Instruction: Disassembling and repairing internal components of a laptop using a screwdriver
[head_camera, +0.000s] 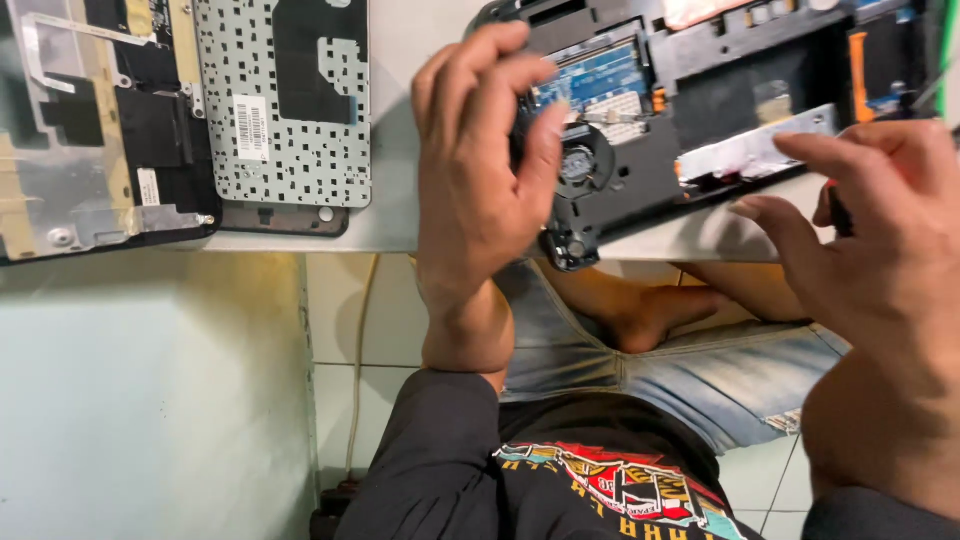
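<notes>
Chassis (720, 110) lay opened on the counter (395, 225) at 1 o'clock. Left hand (480, 150) gripped its corner by the fan (580, 165). Right hand (870, 230) hovered at 3 o'clock, grip wide. Keyboard (285, 100) lay at 10 o'clock.

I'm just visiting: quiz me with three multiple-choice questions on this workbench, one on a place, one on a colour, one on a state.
1. Where is the detached keyboard?
A. left of the opened laptop base
B. on the floor
C. in the lap

2. What colour is the circuit board?
A. red
B. blue
C. yellow

3. How is the laptop base?
A. closed
B. wrapped
C. opened, its insides showing

Answers: 1 A, it lies face down at upper left. 2 B, blue shows beside the left hand. 3 C, fan and board lie bare.
</notes>
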